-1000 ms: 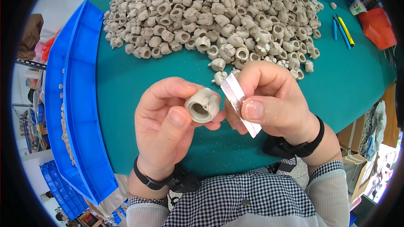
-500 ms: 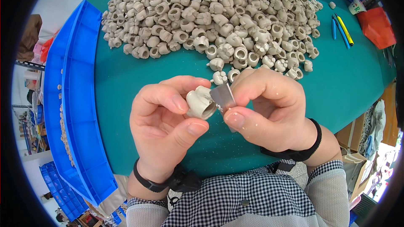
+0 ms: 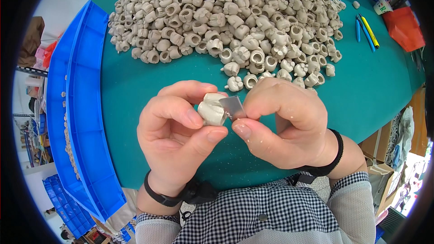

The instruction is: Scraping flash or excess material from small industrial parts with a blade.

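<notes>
My left hand (image 3: 174,131) pinches a small hollow beige figurine part (image 3: 210,110) between thumb and fingers, its open end turned toward the right. Between thumb and bent forefinger, my right hand (image 3: 285,124) grips a thin flat metal blade (image 3: 233,107). The blade's edge touches the rim at the figurine part's opening, where small shavings show. Both hands are raised above the green table mat (image 3: 131,86), close together. Inside the opening I cannot see.
A large heap of similar beige parts (image 3: 194,13) covers the table's far side. Blue trays (image 3: 92,122) stand along the left edge. At the far right lie blue and yellow pen-like tools (image 3: 370,31), near a red container (image 3: 403,29) and a paper cup (image 3: 382,6).
My right hand and the blade have moved slightly left. The figurine part has turned in my left hand, so its opening shows less.
</notes>
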The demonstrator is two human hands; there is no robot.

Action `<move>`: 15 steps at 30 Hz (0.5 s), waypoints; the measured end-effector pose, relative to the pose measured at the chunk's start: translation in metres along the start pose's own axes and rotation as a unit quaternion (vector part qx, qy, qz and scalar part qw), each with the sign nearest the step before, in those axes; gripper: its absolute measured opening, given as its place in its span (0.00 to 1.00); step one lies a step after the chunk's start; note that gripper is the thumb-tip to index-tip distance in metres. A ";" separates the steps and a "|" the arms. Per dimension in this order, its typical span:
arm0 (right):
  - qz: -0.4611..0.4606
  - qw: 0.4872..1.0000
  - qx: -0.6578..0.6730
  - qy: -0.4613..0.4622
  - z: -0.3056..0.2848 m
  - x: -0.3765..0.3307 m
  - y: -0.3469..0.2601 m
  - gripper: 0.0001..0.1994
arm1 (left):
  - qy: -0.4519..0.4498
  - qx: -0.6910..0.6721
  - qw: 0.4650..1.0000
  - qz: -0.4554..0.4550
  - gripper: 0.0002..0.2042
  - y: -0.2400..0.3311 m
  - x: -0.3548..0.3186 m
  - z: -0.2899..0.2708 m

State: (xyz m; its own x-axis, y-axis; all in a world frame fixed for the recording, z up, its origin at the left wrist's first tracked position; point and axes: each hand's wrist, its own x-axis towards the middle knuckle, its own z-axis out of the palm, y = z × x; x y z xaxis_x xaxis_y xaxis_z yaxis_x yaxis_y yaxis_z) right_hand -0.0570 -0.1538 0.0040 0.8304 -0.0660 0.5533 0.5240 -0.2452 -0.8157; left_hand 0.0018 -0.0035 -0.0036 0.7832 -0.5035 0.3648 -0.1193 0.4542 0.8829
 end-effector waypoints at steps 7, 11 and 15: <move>0.137 0.948 0.286 -0.025 0.001 0.000 0.004 0.02 | -0.008 -0.015 1.000 0.013 0.13 0.000 0.001 0.000; 0.156 0.932 0.326 0.011 0.002 -0.001 0.003 0.02 | 0.001 -0.042 0.999 -0.001 0.12 0.001 0.001 0.002; 0.081 0.979 0.188 0.014 0.003 -0.001 0.009 0.02 | 0.000 -0.037 0.999 -0.003 0.13 0.002 0.000 0.000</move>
State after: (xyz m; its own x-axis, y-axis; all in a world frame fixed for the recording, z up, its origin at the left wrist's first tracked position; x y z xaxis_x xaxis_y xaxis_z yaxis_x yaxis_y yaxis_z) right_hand -0.0522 -0.1526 -0.0045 0.9056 -0.1029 0.4115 0.4229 0.1432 -0.8948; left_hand 0.0017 -0.0033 -0.0018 0.7838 -0.5066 0.3592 -0.0691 0.5036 0.8612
